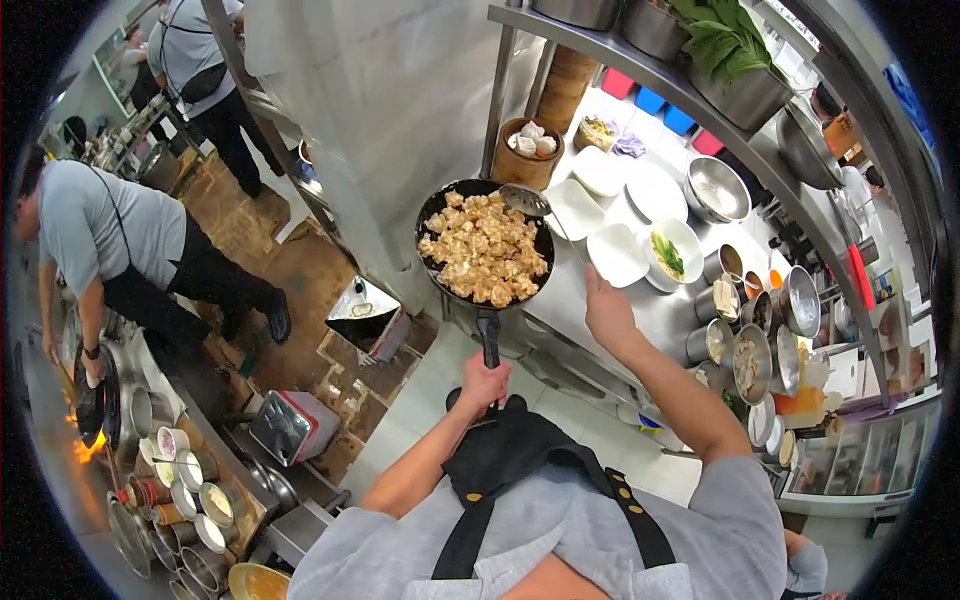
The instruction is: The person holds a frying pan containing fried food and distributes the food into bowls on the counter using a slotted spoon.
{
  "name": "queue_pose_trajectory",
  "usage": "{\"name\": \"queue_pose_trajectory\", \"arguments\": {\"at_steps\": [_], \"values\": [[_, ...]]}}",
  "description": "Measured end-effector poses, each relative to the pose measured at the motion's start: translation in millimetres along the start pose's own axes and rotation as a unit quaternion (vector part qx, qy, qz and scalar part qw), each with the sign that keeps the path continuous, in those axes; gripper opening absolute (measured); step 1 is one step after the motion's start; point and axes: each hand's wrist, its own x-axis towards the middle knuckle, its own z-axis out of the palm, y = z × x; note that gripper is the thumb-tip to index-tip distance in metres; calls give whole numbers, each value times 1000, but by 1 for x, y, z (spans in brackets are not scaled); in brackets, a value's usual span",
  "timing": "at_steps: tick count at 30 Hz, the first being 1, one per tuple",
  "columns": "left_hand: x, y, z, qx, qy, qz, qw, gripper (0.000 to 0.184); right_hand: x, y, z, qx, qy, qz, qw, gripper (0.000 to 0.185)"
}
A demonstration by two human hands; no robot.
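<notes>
My left hand (485, 385) is closed round the black handle of a frying pan (487, 330). Golden-brown chunks of food (482, 250) fill the pan, which is held out at the edge of a steel counter. The fingers of my right hand (608, 312) are wrapped round the thin handle of a metal ladle (525, 200). Its bowl, speckled as if perforated, is over the pan's right rim. White square dishes (618, 256) stand just beyond my right hand. Beside them is a white bowl (667, 256) with green leaves in it.
A bamboo steamer (529, 150) with white buns stands behind the pan. Steel bowls and pots (752, 365) crowd the counter's right side. Overhead runs a steel shelf (640, 55) with pots and leafy greens. At left, a person (130, 225) bends over a flaming stove (88, 440).
</notes>
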Motion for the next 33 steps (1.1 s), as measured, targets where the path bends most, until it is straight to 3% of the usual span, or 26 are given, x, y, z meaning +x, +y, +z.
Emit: {"name": "queue_pose_trajectory", "arguments": {"at_steps": [2, 5, 15, 19, 25, 27, 31, 33], "values": [[0, 7, 6, 26, 34, 20, 999, 17, 3, -17, -16, 82, -77, 54, 992, 63], [-14, 33, 19, 94, 47, 29, 994, 14, 16, -10, -18, 170, -99, 40, 980, 55], [-33, 70, 34, -34, 4, -21, 999, 18, 9, -12, -53, 17, -84, 4, 996, 60], [-22, 57, 42, -45, -15, -19, 999, 19, 11, -10, -42, 19, -80, -1, 997, 59], [-24, 51, 47, -9, 28, -10, 1000, 20, 26, 3, -40, 143, -94, 10, 985, 39], [-28, 56, 45, 27, 26, -10, 999, 18, 28, 6, -55, 373, -239, 206, 872, 44], [-25, 44, 35, 14, 18, -16, 1000, 20, 27, 8, -48, 408, -274, 228, 840, 46], [-25, 44, 32, 13, 9, -15, 1000, 21, 27, -4, -49, 490, -270, 225, 798, 45]]}}
